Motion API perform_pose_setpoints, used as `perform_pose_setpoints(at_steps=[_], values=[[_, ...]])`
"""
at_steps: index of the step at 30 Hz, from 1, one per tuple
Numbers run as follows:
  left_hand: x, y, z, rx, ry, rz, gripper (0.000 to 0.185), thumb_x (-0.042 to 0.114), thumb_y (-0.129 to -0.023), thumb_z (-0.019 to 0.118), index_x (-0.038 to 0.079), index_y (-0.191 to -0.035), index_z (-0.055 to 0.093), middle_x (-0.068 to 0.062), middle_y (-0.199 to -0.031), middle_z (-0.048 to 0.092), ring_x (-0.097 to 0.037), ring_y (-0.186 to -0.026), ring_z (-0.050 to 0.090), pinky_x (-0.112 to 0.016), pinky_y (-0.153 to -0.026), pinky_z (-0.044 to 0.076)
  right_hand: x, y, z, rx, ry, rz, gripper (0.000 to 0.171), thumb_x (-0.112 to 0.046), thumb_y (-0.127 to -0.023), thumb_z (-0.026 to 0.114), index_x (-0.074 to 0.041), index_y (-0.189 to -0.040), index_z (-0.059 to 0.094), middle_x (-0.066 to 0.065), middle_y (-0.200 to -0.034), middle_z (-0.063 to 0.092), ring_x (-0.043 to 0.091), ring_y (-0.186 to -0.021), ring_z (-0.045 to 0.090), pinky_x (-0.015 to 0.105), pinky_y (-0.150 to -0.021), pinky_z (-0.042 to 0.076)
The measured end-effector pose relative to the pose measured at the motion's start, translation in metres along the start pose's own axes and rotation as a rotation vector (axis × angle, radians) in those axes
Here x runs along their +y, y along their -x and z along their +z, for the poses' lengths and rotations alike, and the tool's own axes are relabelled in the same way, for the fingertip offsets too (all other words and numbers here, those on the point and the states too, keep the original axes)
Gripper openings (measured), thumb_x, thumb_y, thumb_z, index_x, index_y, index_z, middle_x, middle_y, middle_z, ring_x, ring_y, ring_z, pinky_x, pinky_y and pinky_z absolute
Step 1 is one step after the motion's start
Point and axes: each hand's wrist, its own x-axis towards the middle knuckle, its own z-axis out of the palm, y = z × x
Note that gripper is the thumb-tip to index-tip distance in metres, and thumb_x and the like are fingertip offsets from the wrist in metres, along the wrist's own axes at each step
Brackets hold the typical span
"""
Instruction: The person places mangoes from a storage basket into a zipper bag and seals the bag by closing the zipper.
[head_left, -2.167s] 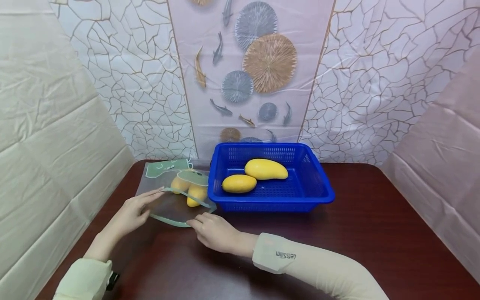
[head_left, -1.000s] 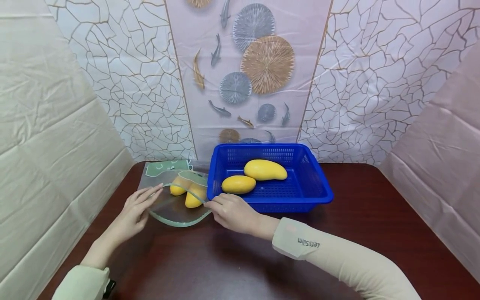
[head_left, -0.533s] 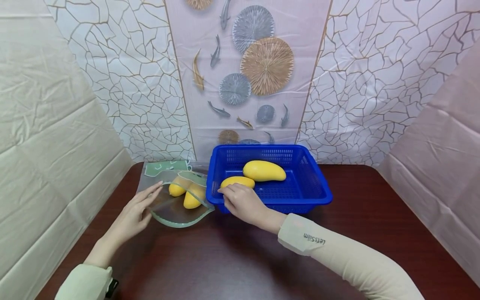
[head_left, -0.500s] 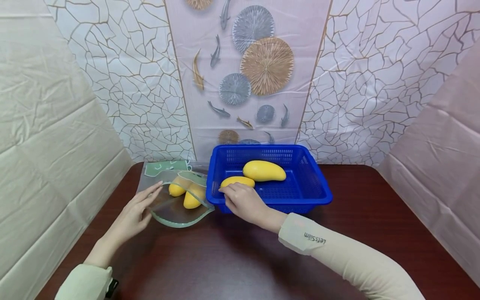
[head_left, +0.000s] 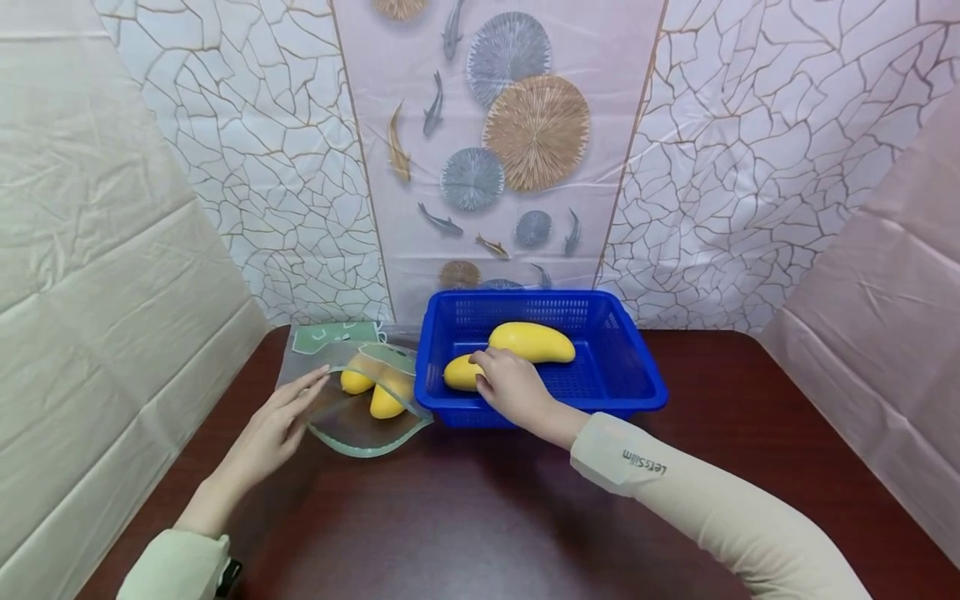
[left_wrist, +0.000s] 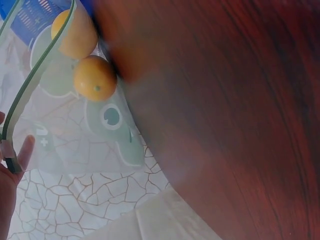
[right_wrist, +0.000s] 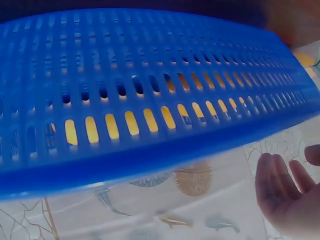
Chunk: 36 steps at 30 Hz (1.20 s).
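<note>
My left hand [head_left: 270, 433] holds one side of the mouth of a frosted zip bag [head_left: 300, 362] with green print, and the mouth gapes. In the left wrist view, the bag's green edge [left_wrist: 35, 72] runs between the thumb and a finger. Two yellow mangoes [head_left: 388, 400] lie inside the bag. My right hand [head_left: 513, 387] reaches over the front of a blue basket [head_left: 540, 402], fingers loosely bent over the nearer yellow mango [head_left: 459, 373], covering its right end. Behind it lies a larger mango [head_left: 534, 340]. The right wrist view shows these fingers [right_wrist: 270, 180] spread above the basket's rim.
The bag's right side lies against the basket's left wall. Both stand near the back edge of a dark red-brown wooden table [head_left: 450, 517]. A patterned cloth backdrop [head_left: 480, 208] rises behind, with pale cloth walls [head_left: 112, 317] on either side.
My right hand has let go of the bag's mouth and moved right and away from me, over the basket to the nearer mango. The left hand has stayed at the bag.
</note>
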Motion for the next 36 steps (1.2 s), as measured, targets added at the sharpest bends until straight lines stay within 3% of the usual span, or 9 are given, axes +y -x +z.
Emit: perform_pose_setpoints(at_steps=[6, 12, 17, 24, 31, 36], values=[[0.001, -0.001, -0.001, -0.001, -0.019, 0.014, 0.068, -0.027, -0.062, 0.061, -0.009, -0.127, 0.053, -0.016, -0.139, 0.049, -0.034, -0.114, 0.049, -0.001, -0.102, 0.016, 0.005, -0.005, -0.005, -0.123, -0.085, 0.109, 0.023, -0.008, -0.086, 0.063, -0.003, -0.108, 0.066, 0.014, -0.102, 0.069, 0.024, -0.084, 0.065, 0.034, -0.071, 0.054], [0.001, -0.001, -0.001, -0.001, -0.041, 0.020, 0.071, -0.026, -0.062, 0.060, -0.007, -0.129, 0.053, -0.015, -0.138, 0.050, -0.033, -0.114, 0.051, -0.002, -0.102, 0.018, 0.015, -0.013, -0.007, -0.200, -0.096, 0.132, 0.028, -0.007, -0.086, 0.063, -0.002, -0.114, 0.064, 0.015, -0.108, 0.068, 0.025, -0.096, 0.065, 0.036, -0.077, 0.054], [0.001, -0.002, 0.000, 0.006, -0.038, 0.030, 0.070, -0.025, -0.062, 0.061, -0.007, -0.128, 0.054, -0.014, -0.137, 0.051, -0.032, -0.114, 0.050, -0.003, -0.102, 0.018, 0.028, -0.018, -0.009, -0.250, -0.042, 0.113, 0.031, -0.009, -0.085, 0.066, -0.003, -0.115, 0.063, 0.014, -0.112, 0.066, 0.026, -0.099, 0.064, 0.038, -0.081, 0.053], [0.001, 0.001, 0.001, 0.020, -0.045, 0.031, 0.070, -0.024, -0.060, 0.060, -0.006, -0.127, 0.055, -0.013, -0.137, 0.052, -0.029, -0.110, 0.052, -0.007, -0.097, 0.026, 0.044, -0.029, -0.014, -0.304, 0.041, 0.079, 0.033, -0.009, -0.084, 0.066, -0.004, -0.116, 0.062, 0.014, -0.111, 0.066, 0.025, -0.088, 0.064, 0.035, -0.072, 0.053], [0.002, 0.002, 0.000, 0.016, -0.038, 0.037, 0.072, -0.025, -0.059, 0.061, -0.006, -0.128, 0.054, -0.014, -0.137, 0.051, -0.031, -0.110, 0.051, -0.006, -0.099, 0.024, 0.050, -0.034, -0.012, -0.421, 0.119, 0.031, 0.039, -0.012, -0.084, 0.069, -0.005, -0.121, 0.060, 0.015, -0.117, 0.063, 0.029, -0.101, 0.061, 0.040, -0.086, 0.050], [0.002, 0.001, 0.001, 0.003, -0.050, 0.024, 0.070, -0.025, -0.059, 0.061, -0.007, -0.126, 0.055, -0.014, -0.137, 0.052, -0.030, -0.111, 0.052, -0.007, -0.096, 0.026, 0.053, -0.037, -0.010, -0.491, 0.106, -0.013, 0.043, -0.017, -0.085, 0.068, -0.003, -0.124, 0.058, 0.016, -0.121, 0.062, 0.029, -0.107, 0.060, 0.041, -0.091, 0.048]])
